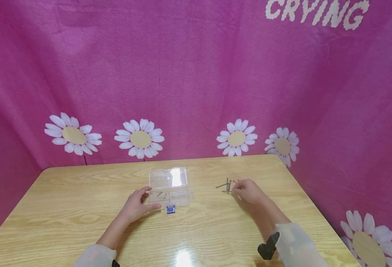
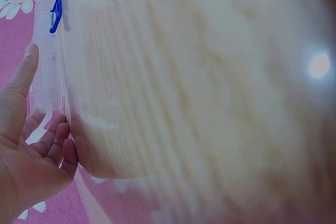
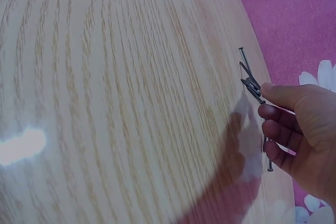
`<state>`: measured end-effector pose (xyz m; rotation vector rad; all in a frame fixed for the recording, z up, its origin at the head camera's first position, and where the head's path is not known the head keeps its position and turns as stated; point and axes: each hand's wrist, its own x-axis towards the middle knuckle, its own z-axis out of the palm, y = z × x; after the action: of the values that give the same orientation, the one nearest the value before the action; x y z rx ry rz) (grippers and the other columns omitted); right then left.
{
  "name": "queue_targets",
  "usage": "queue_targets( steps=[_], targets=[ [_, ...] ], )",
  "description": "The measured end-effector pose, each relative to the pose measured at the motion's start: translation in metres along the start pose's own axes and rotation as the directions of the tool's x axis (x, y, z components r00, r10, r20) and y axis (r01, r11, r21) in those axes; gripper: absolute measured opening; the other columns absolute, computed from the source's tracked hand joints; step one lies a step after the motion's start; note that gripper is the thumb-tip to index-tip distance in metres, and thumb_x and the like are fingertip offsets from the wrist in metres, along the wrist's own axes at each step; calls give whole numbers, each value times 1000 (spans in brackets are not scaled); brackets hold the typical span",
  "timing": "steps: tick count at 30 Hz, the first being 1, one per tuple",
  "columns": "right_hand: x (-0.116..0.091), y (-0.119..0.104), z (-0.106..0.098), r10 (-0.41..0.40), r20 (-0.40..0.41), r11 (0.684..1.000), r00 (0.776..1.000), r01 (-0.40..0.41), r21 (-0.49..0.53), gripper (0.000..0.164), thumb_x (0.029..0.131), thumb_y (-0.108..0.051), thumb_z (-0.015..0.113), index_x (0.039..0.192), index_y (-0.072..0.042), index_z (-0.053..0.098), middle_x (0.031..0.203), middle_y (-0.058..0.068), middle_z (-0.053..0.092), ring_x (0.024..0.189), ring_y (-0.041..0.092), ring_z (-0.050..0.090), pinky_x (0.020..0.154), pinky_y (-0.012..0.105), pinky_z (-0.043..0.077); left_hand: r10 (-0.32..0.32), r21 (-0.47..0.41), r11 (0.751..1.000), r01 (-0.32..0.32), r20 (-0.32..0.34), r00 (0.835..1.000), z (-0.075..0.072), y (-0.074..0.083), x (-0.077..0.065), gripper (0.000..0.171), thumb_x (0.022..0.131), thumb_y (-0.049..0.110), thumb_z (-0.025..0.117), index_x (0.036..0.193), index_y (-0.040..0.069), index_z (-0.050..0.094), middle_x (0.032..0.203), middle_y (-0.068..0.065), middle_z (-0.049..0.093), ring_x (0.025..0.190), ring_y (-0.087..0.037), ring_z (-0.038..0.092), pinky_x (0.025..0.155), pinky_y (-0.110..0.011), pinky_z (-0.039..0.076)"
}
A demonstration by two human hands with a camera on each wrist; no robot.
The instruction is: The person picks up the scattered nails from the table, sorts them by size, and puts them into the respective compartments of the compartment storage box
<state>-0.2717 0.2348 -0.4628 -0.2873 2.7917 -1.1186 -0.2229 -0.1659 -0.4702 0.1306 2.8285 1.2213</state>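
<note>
A clear plastic box (image 1: 179, 200) with its lid (image 1: 162, 180) raised stands on the table, a blue latch (image 1: 171, 209) at its front. Two dark slender pieces (image 1: 159, 194) lie inside. My left hand (image 1: 136, 205) rests against the box's left end, thumb extended along the front edge and the other fingers loosely bent at the side. To the right, several dark, flat-headed nails (image 1: 228, 184) lie in a loose crossing pile. My right hand (image 1: 249, 191) is at the pile's right side, thumb and forefinger pinching a nail (image 3: 253, 92); its end is hidden by the fingertips.
The wooden table (image 1: 196, 230) reaches back to a pink curtain (image 1: 189, 81) with printed daisies. More curtain hangs along the left and right sides. Between the box and the nails lies a stretch of bare wood. Light glares off the front of the table.
</note>
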Motion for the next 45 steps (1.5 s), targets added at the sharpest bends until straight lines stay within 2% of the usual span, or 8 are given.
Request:
queue_targets(
  steps=[7, 12, 28, 32, 37, 42, 45],
  targets=[
    [-1, 0, 0, 43, 21, 999, 999, -43, 9, 10, 87, -8, 60, 88, -1, 67, 83, 8, 66, 75, 16, 56, 65, 28, 48, -5, -3, 1000, 5, 6, 1000, 0, -1, -1, 79, 73, 40, 78, 134, 2, 46, 119, -18, 57, 109, -30, 52, 95, -48, 43],
    [-2, 0, 0, 73, 27, 997, 997, -73, -26, 10, 87, -7, 60, 89, 0, 67, 84, 8, 66, 76, 16, 58, 67, 28, 50, -3, -2, 1000, 3, 5, 1000, 1, -2, 0, 79, 73, 41, 78, 134, 2, 46, 119, -18, 57, 109, -30, 52, 95, -47, 43],
    [-2, 2, 4, 79, 42, 993, 996, -75, -90, 8, 84, -5, 61, 86, -1, 67, 81, 6, 65, 74, 16, 57, 66, 27, 50, -9, -7, 1000, 9, 13, 1000, 0, -1, 1, 79, 73, 41, 78, 134, 3, 46, 118, -18, 57, 110, -29, 52, 96, -47, 43],
    [-1, 3, 4, 69, 44, 993, 997, -64, -99, 7, 84, -6, 62, 87, -3, 68, 82, 5, 66, 76, 15, 58, 68, 27, 50, -11, -7, 1000, 11, 13, 1000, 0, -2, 2, 80, 73, 42, 78, 135, 3, 45, 118, -18, 57, 109, -29, 52, 96, -47, 43],
    [-2, 3, 0, 12, 41, 996, 999, -9, -90, 11, 86, -10, 61, 89, -3, 68, 85, 7, 67, 82, 18, 60, 71, 30, 51, -18, -7, 1000, 18, 13, 1000, 1, -3, 3, 81, 73, 43, 77, 136, 4, 45, 119, -17, 56, 109, -28, 51, 95, -46, 43],
    [-3, 4, -1, 39, 16, 997, 999, -38, -60, 17, 90, -15, 58, 94, -3, 68, 93, 10, 68, 91, 21, 61, 79, 35, 51, -9, 0, 1000, 9, 6, 1000, 2, -4, 4, 80, 73, 43, 78, 135, 4, 46, 117, -16, 57, 108, -28, 51, 94, -47, 43],
    [-2, 6, 0, 61, 6, 997, 998, -61, -42, 18, 91, -17, 58, 96, -3, 68, 95, 10, 68, 91, 20, 60, 80, 34, 51, -8, 1, 1000, 8, 3, 1000, 2, -4, 4, 80, 72, 43, 78, 135, 4, 46, 117, -16, 57, 108, -28, 52, 94, -47, 44]
  ],
)
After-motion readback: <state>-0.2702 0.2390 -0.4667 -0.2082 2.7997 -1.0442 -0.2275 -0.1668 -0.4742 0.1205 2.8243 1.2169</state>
